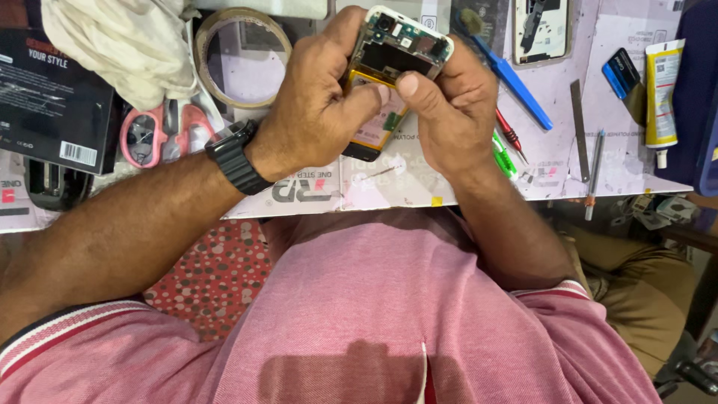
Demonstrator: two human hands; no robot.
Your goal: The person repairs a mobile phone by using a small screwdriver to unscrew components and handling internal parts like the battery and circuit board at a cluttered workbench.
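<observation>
One opened phone (393,71), back cover off, is being held above the counter (479,183) by two hands. The left hand (318,105) and right hand (449,105) are both closing their fingers (415,86) around it. Its long axis is running away from the person, camera end farthest. One pair of pink scissors (157,135) and one tape roll (243,56) are lying to the left.

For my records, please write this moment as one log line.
left hand: grips opened phone | right hand: grips it, thumb on battery | nearby: blue tool

Bright, even light from above. Soft shadow on the shirt (359,374) at bottom centre. Mild glare on the white cloth (112,45), upper left. Sharp centre; frame edges slightly stretched.
</observation>
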